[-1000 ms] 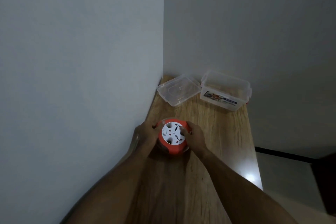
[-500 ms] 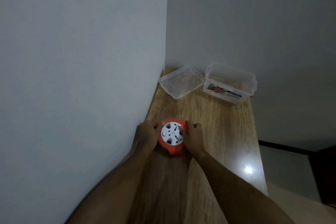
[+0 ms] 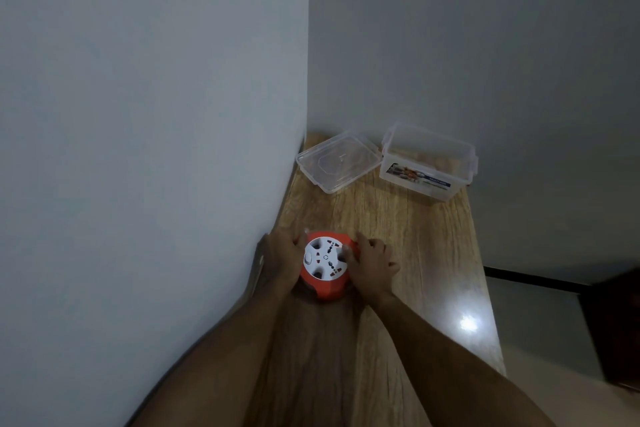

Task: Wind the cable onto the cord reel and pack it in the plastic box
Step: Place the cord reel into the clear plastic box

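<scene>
plastic box (image 3: 428, 163) label, print too blurred

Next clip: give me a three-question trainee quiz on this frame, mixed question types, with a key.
1. True or false: the lid is clipped onto the box.
2. Which hand lies between the reel and the wall? A) left hand B) right hand C) neither
3. Fill in: the reel's white face with sockets points ____.

Key
1. False: the lid lies on the shelf beside the open box.
2. A
3. Up, toward the camera.
</scene>
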